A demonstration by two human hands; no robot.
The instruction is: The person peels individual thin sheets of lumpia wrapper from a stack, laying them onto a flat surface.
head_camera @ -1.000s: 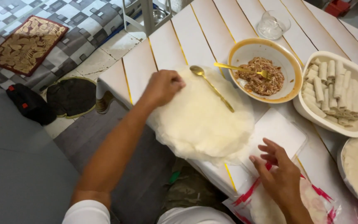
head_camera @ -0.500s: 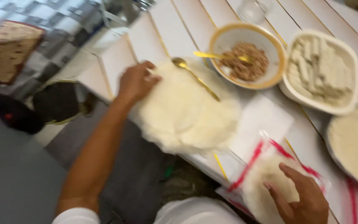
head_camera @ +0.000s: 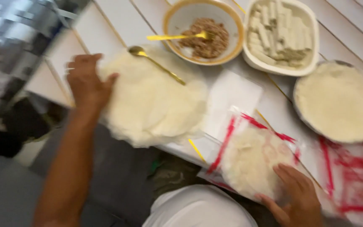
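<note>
While the left hand (head_camera: 87, 82) lies flat on the far edge of a stack of round wrapper sheets (head_camera: 152, 98), fingers spread & gripping nothing, it looks to be pinning the pile so it won't slide off the white slatted worktop (head_camera: 118, 21), whose near edge the pile overhangs. Right hand (head_camera: 295, 197) rests on a clear red-striped plastic bag of more wrappers (head_camera: 253, 162) at the worktop's near edge, fingers (head_camera: 284, 176) laid loosely on the film, not clenched, prob. steadying it. Gold spoon (head_camera: 156, 64) lies across the stack's top, close to hand. Behind: bowl of minced filling (head_camera: 204, 33) w/ a gold fork (head_camera: 177, 37) propped in it, beside a white dish of finished rolls (head_camera: 280, 31). A 2nd round wrapper pile (head_camera: 339, 101) sits at right. Frame is motion-blurred.
</note>
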